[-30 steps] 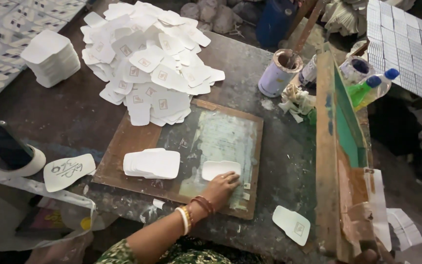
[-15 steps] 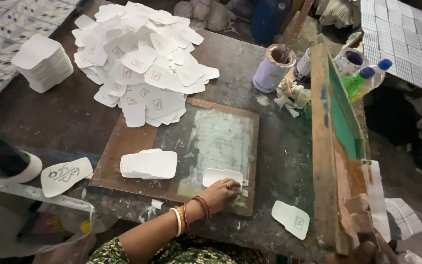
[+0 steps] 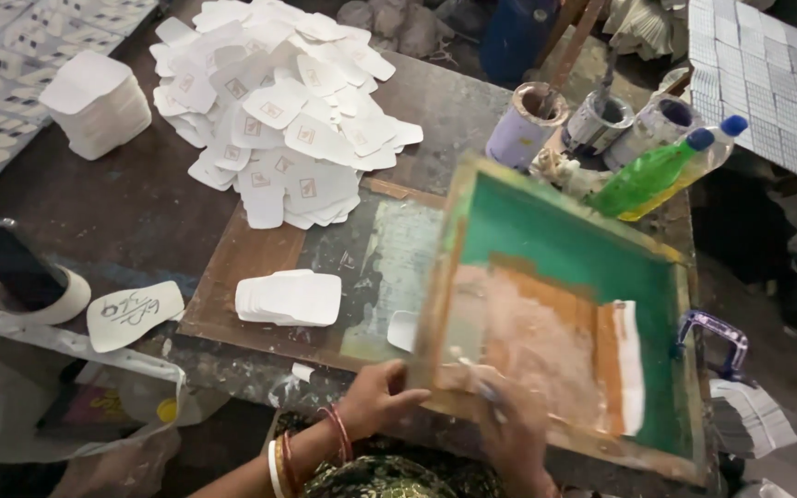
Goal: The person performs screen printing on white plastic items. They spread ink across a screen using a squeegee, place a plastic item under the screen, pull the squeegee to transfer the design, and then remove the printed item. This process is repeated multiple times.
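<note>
Head view: wooden-framed green mesh printing screen (image 3: 565,304) lies tilted over the stained board (image 3: 260,267). Left hand (image 3: 375,397) grips its near frame edge; right hand (image 3: 509,420), blurred, grasp indeterminate. Blank card stack (image 3: 290,298) beside. Dark, scuffed worktable (image 3: 122,203).

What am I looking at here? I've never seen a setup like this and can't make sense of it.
This is one view from a camera worn on a person's head, looking down at their own two bare hands over a dark worktable. The left hand, with bangles at the wrist, rests on the near edge of a wooden-framed screen with green mesh, tilted over a wooden board. The right hand is blurred on the same frame's near edge. On the board lies a small stack of blank white cards; one more card peeks from under the screen. Behind sits a loose heap of printed cards, a neat white stack, some pots and a green bottle.
</note>
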